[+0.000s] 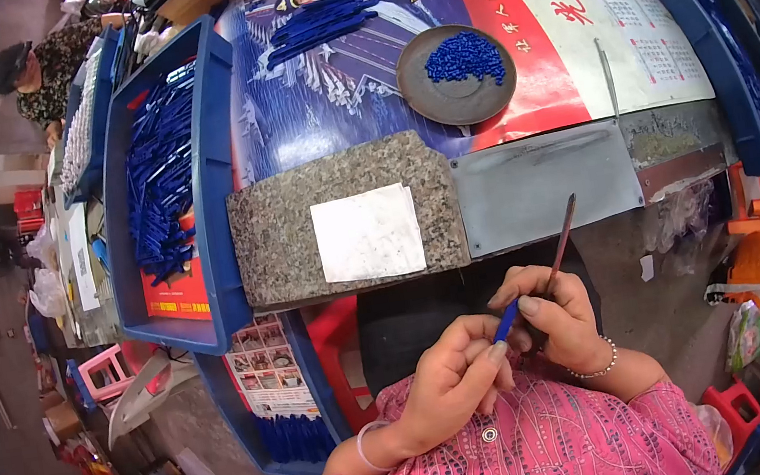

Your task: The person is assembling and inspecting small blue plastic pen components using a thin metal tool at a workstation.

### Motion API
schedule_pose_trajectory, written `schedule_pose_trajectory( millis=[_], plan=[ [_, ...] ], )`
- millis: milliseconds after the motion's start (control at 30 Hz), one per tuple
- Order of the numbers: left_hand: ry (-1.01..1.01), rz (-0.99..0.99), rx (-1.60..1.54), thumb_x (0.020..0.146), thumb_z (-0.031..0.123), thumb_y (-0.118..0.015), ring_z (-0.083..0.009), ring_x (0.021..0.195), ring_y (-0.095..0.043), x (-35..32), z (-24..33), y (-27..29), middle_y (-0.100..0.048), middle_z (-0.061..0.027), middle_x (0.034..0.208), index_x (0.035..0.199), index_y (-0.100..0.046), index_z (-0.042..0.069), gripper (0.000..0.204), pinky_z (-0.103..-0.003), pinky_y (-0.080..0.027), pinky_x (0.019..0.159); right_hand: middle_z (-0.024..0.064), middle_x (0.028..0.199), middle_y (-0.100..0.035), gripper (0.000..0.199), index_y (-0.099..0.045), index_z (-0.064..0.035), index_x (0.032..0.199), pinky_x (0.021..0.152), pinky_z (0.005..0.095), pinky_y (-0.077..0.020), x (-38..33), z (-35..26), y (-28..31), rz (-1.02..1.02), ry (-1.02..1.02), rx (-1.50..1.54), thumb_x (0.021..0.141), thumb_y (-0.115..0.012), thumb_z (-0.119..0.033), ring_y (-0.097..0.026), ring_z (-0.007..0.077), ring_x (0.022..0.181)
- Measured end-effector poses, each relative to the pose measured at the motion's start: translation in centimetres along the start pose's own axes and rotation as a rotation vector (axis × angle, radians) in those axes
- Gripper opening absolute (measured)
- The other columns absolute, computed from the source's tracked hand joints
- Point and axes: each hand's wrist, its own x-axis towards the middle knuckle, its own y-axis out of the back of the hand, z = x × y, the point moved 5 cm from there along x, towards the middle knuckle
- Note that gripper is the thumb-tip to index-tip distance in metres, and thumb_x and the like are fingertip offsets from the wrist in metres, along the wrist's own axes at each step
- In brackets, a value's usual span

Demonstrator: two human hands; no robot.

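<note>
Close in front of my chest, both hands are brought together. My left hand (461, 367) is closed, with a slim blue plastic piece (506, 321) pinched between thumb and fingertips and pointing up to the right. My right hand (555, 310) is closed around a thin, dark reddish-brown rod-like tool (565, 241), whose tapered end sticks up past the bench edge. The right thumb and fingertips sit at the upper end of the blue piece. Fingers hide the lower part of the tool and most of the blue piece.
A round dish (440, 112) of small blue parts and a pile of blue strips (326, 23) lie on the poster-covered bench. Metal tweezers (608, 77), a folded white cloth (368, 234) on a stone slab (278, 203), and blue trays (212, 164) are nearby. A person (51, 75) sits far left.
</note>
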Motion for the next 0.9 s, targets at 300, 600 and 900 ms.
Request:
schedule_pose_trajectory(
  millis=[300, 600, 900],
  plan=[
    [0.001, 0.028, 0.042, 0.091, 0.008, -0.043, -0.0036, 0.046, -0.046, -0.5, -0.1, 0.5, -0.057, -0.0043, 0.069, 0.104, -0.042, -0.002, 0.016, -0.016, -0.036, 0.043, 0.003, 0.075, -0.053, 0.02, -0.056, 0.0052, 0.096, 0.051, 0.0196, -0.0381, 0.4, 0.4, -0.6, -0.047, -0.035, 0.004, 0.086, -0.043, -0.006, -0.047, 0.0053, 0.056],
    [0.05, 0.007, -0.046, 0.092, 0.008, -0.039, -0.0064, 0.044, -0.046, -0.5, -0.4, 1.0, -0.056, -0.0084, 0.067, 0.102, -0.04, -0.002, 0.013, -0.017, -0.037, 0.042, 0.0057, 0.072, -0.05, 0.021, -0.055, 0.0047, 0.089, 0.046, 0.0215, -0.0378, 0.7, 0.8, -1.0, -0.039, -0.125, -0.018, 0.084, -0.049, -0.015, -0.045, 0.0085, 0.05],
    [0.148, -0.083, -0.404, 0.093, 0.015, -0.038, -0.0066, 0.04, -0.04, 0.2, -0.5, 1.1, -0.052, -0.0056, 0.061, 0.1, -0.045, -0.002, 0.019, -0.017, -0.033, 0.039, 0.0057, 0.07, -0.053, 0.021, -0.054, 0.004, 0.09, 0.047, 0.0203, -0.0377, 0.8, 1.2, -1.0, 0.02, -0.199, -0.001, 0.086, -0.05, -0.016, -0.046, 0.0073, 0.051]
  ],
)
